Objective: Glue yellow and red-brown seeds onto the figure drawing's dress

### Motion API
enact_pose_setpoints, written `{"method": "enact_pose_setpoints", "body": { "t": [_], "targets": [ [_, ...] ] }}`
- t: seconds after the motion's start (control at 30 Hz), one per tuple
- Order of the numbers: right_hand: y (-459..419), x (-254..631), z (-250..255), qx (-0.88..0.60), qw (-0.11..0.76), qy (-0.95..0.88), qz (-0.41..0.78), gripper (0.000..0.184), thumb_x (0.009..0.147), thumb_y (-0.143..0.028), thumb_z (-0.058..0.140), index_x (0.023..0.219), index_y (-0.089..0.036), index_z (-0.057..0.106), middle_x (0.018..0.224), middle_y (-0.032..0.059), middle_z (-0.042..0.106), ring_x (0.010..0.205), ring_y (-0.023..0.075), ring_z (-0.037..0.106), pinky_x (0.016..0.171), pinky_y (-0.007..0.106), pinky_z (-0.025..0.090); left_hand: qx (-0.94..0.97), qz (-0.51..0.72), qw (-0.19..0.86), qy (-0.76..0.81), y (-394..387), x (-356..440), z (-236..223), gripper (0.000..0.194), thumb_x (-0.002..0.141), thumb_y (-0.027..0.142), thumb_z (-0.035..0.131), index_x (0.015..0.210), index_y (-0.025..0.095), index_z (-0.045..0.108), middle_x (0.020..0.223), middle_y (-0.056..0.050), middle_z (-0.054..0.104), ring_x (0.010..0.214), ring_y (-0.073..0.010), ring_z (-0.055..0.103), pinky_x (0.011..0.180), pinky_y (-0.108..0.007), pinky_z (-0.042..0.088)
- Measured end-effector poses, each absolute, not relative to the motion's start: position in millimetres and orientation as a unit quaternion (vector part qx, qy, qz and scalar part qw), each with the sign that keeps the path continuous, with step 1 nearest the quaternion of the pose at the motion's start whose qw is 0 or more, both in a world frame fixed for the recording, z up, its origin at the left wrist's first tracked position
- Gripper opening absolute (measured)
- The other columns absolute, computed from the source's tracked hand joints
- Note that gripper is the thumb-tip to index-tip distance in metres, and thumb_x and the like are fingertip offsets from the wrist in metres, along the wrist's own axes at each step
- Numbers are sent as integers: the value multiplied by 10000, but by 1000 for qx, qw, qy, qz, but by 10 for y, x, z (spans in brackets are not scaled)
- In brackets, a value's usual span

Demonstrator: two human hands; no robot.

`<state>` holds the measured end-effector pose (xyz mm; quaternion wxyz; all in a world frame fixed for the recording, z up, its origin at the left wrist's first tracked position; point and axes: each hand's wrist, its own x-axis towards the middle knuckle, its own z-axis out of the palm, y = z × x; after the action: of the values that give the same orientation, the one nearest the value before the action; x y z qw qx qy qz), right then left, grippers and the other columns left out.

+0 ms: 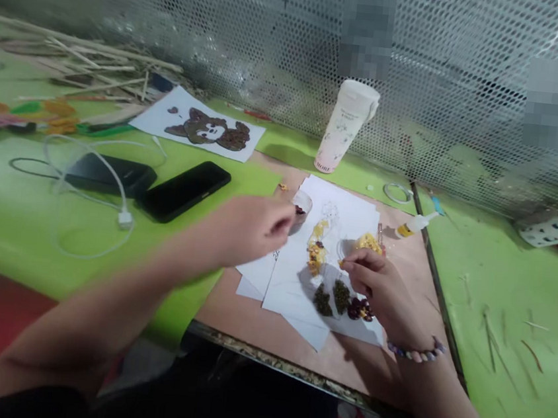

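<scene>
My left hand (261, 230) is curled closed beside a small see-through cup (302, 206) with dark bits in it. Motion blurs it, and whatever its fingers hold is hidden. My right hand (375, 282), with a bead bracelet (416, 351) at the wrist, pinches a small yellow piece above the paper. White sheets (285, 289) lie under both hands. On the top sheet, yellow and dark red bits (316, 256) fill part of a drawing. Two dark green patches (341, 297) and a cluster of dark red beans (359, 308) sit lower down. A heap of yellow kernels (368, 242) is just beyond my right fingers.
A white tumbler (345, 126) stands behind the paper. A glue bottle (415, 225) and a tape roll (397, 193) lie to the right. On the left are a phone (186, 189), a power bank (110, 173) with a white cable, and a finished-looking animal picture (203, 124).
</scene>
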<state>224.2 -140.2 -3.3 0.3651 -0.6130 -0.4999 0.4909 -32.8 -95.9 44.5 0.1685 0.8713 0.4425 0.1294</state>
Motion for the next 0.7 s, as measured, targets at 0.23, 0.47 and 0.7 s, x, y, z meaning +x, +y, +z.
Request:
{"method": "enact_pose_setpoints", "body": {
  "t": [0.23, 0.47, 0.7],
  "targets": [
    [-1415, 2249, -40, -630, 321, -566, 423, 244, 646, -421, 727, 678, -192, 648, 605, -10, 599, 544, 112, 456, 533, 270, 357, 821, 71, 76, 562, -895, -755, 441, 357, 942, 384, 507, 644, 192, 465, 645, -18, 557, 583, -140, 447, 568, -294, 245],
    [-1393, 2195, -171, -640, 262, -624, 365, 132, 697, -345, 671, 684, -215, 689, 673, 11, 695, 585, 153, 554, 578, 298, 431, 837, 53, 75, 539, -936, -713, 228, 301, 866, 126, 454, 1005, 200, 711, 1029, -57, 749, 883, -198, 662, 630, -283, 354],
    [-1366, 2143, -226, -656, 230, -638, 331, 120, 719, -324, 637, 709, -216, 690, 702, 18, 711, 603, 164, 590, 590, 303, 440, 895, 37, 58, 440, -1221, -95, 186, 197, 924, 158, 513, 930, 143, 709, 921, -77, 721, 857, -206, 677, 601, -276, 383]
  ]
}}
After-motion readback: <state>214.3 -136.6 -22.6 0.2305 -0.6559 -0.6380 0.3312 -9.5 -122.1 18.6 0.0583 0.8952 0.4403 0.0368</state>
